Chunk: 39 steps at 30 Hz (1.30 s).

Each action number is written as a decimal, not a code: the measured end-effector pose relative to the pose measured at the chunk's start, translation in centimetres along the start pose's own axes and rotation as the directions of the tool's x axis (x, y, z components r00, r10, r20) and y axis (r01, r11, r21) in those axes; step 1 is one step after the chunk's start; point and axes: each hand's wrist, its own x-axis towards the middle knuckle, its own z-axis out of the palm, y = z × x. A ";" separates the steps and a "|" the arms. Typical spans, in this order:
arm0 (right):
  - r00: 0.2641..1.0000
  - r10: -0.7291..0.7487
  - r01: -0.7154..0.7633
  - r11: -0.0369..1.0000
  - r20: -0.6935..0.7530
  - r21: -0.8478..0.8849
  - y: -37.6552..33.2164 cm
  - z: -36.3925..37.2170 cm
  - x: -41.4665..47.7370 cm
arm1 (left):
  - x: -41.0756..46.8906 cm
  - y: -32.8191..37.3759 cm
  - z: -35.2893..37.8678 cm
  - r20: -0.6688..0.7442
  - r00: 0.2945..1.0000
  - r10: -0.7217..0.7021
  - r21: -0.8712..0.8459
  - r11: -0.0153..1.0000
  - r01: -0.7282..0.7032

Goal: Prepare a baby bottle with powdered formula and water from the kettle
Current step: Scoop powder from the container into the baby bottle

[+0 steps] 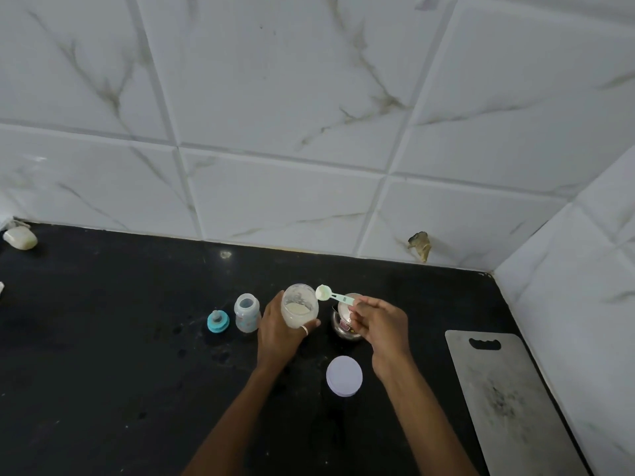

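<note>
My left hand (276, 333) grips a clear open jar of pale formula powder (299, 306), tilted a little toward me. My right hand (379, 321) pinches the handle of a light green scoop (331, 294); its bowl hovers at the jar's right rim. An open baby bottle (246, 312) stands upright just left of my left hand. Its blue ring with the teat (218, 321) lies on the counter further left. A small steel kettle (343, 322) stands behind my right hand, partly hidden by it. The jar's pale round lid (344, 376) lies between my forearms.
The black counter (103, 355) meets a white tiled wall at the back and on the right. A grey cutting board (505, 396) lies at the right edge. A pale bar of soap (20, 237) sits far left by the wall. Wet spots dot the counter near the bottle.
</note>
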 end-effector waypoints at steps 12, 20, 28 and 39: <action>0.999 0.033 -0.033 0.999 -0.025 0.018 0.5 -0.3 -0.2 | -0.7 0.1 0.4 0.059 0.996 -0.064 -0.032 0.997 0.066; 1.000 0.006 -0.007 0.999 0.021 0.052 0.2 0.5 -0.6 | -2.9 2.2 -1.2 0.010 0.999 -0.049 -0.048 0.998 0.050; 0.998 0.014 -0.018 0.998 0.067 0.057 -0.1 3.3 -0.9 | -3.1 2.4 -6.1 -0.105 0.994 0.021 -0.046 0.999 -0.026; 0.992 0.056 -0.061 0.997 0.110 0.044 1.4 7.1 -0.6 | -1.1 -2.0 -10.2 -0.084 0.990 -0.115 -0.113 0.988 0.105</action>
